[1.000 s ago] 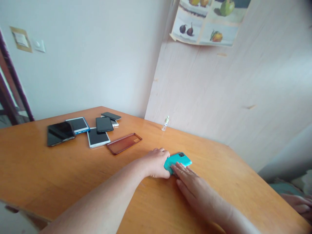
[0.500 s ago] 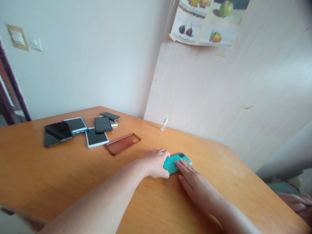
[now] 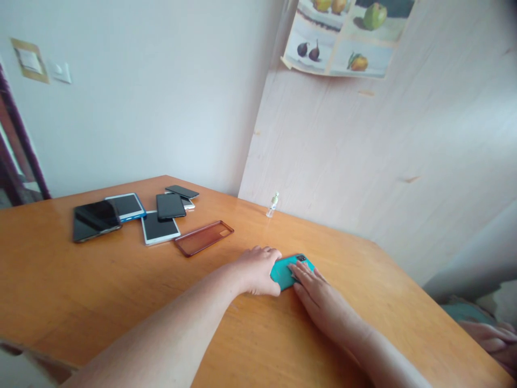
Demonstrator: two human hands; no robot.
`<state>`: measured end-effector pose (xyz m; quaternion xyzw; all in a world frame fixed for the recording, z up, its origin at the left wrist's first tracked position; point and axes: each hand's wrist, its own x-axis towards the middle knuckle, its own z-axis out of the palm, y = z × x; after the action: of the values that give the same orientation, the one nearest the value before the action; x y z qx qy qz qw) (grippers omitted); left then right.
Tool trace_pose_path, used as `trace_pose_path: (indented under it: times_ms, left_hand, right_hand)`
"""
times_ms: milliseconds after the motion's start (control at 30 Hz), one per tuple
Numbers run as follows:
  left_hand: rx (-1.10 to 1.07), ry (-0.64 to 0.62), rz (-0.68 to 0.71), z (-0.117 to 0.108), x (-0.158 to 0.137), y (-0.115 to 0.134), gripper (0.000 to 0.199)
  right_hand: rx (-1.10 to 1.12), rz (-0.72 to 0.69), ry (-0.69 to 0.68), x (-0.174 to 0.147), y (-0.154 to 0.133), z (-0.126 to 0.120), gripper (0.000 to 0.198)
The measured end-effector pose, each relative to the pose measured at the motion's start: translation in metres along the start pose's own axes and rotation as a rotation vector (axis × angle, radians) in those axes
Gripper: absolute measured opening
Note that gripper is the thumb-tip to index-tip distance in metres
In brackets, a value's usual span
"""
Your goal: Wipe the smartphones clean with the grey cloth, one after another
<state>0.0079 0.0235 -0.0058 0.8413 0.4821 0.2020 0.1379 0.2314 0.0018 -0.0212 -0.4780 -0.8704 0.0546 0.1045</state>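
Observation:
A turquoise phone [image 3: 285, 269] lies back up on the wooden table, its dark camera block at the far right corner. My left hand [image 3: 258, 271] is closed around its left end, with thumb and fingers on opposite edges. Across the right part of the phone's back, my right hand [image 3: 317, 293] presses with fingers stretched and close together. A small pale wipe [image 3: 292, 272] shows at those fingertips; most of it is hidden beneath them. Left of my hands, a clear reddish-brown phone case [image 3: 204, 238] rests on the table.
Several devices lie at the left on the table [image 3: 258, 345]: a black tablet [image 3: 96, 221], a blue-edged tablet [image 3: 127, 206], a white-edged one [image 3: 159, 229] and dark phones [image 3: 171, 206]. A small clear bottle [image 3: 272, 205] stands near the back edge by the wall.
My right hand and the pale wipe have shifted slightly left along the phone's back. My left hand keeps its hold, and the phone stays in place.

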Motion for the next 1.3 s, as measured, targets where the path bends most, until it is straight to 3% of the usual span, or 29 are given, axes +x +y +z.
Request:
trace_pose_path:
  times_ms: [67,133,367,433,533,600,667,833,900,1033,1100,1300]
  left_hand:
    - [0.006,-0.002,0.008,0.001,0.000,-0.001,0.058]
    - [0.007,-0.004,0.016,0.001,0.000,-0.001,0.057]
    - [0.055,-0.022,0.005,0.000,-0.001,0.002,0.060]
    - [0.084,-0.028,0.005,0.001,-0.001,0.004,0.061]
    - [0.106,-0.012,0.011,0.004,0.000,0.004,0.060]
    - [0.103,0.007,0.014,0.006,0.001,0.002,0.055]
    - [0.088,0.018,0.021,0.008,0.001,0.000,0.055]
    - [0.056,0.019,0.030,0.010,0.003,0.000,0.059]
    - [0.057,0.021,0.032,0.009,0.002,0.002,0.059]
    - [0.052,0.014,0.042,0.007,0.000,0.005,0.052]
    - [0.041,0.006,0.045,0.006,-0.001,0.006,0.050]
    - [0.002,-0.021,0.064,0.005,-0.002,0.009,0.065]
  right_hand:
    - [0.076,-0.142,-0.050,-0.003,-0.020,-0.004,0.050]
    - [0.105,-0.183,-0.071,-0.002,-0.026,-0.006,0.048]
    - [-0.074,0.274,0.059,0.016,0.027,0.006,0.051]
    - [-0.074,0.216,0.047,0.015,0.022,0.006,0.051]
    - [-0.003,-0.029,-0.010,0.010,-0.002,0.002,0.050]
    - [0.034,-0.118,-0.037,0.009,-0.010,0.000,0.049]
    - [0.027,-0.055,-0.023,0.011,-0.005,0.001,0.049]
    - [-0.036,0.288,0.050,0.019,0.030,0.006,0.051]
    - [-0.049,0.239,0.032,0.017,0.026,0.005,0.052]
    - [-0.016,-0.084,-0.034,0.011,-0.008,0.000,0.051]
    - [-0.004,-0.126,-0.035,0.011,-0.014,-0.002,0.050]
    - [-0.046,0.279,0.050,0.017,0.025,0.003,0.051]
